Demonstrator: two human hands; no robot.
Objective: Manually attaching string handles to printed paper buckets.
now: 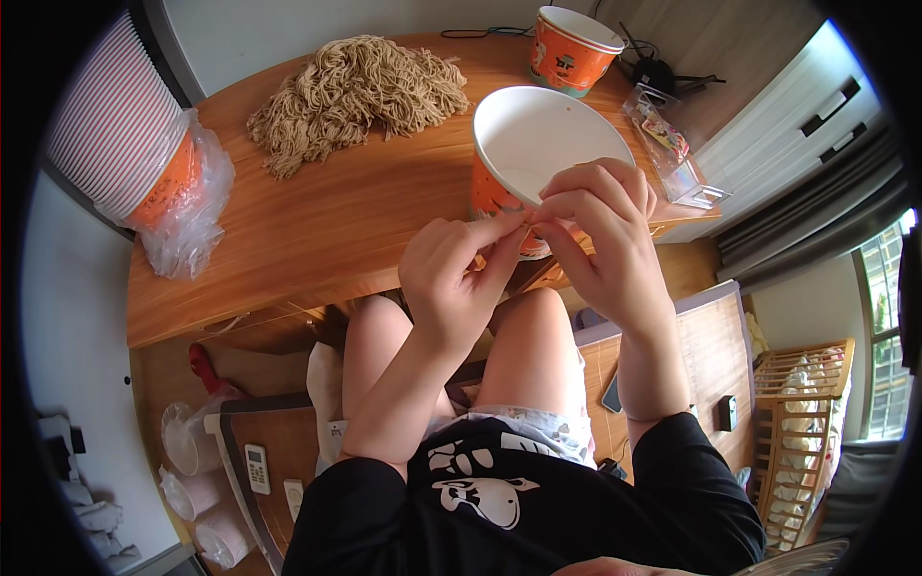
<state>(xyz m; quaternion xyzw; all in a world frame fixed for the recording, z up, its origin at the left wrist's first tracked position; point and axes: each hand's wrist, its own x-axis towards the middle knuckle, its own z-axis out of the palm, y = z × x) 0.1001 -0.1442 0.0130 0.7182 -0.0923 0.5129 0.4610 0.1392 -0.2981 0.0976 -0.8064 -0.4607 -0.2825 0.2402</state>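
**Currently: both hands pinched together at the bowl's near rim**

Left hand and right hand meet fingertip to fingertip above the front edge of the table. Thumb and forefinger of each hand are pressed together at the same spot, pinching something small. It's too small to tell what it is.

Pinch point sits right at the near rim of the bowl. That bowl is white inside, orange printed outside, tilted with its mouth toward the person, and it stands at the table's front edge toward the right end. Right hand's fingers overlap its lower rim; whether they touch it can't be told.

Other items on the table:
- Noodles: loose tan heap near the back edge, middle, well apart from the hands.
- Second cup: orange, upright, at the back right corner behind the bowl.
- Cup stack: nested, lying on its side in clear plastic wrap at the left end.
- Clear box: along the right edge, small coloured items inside.

Person is seated, knees under the front edge.
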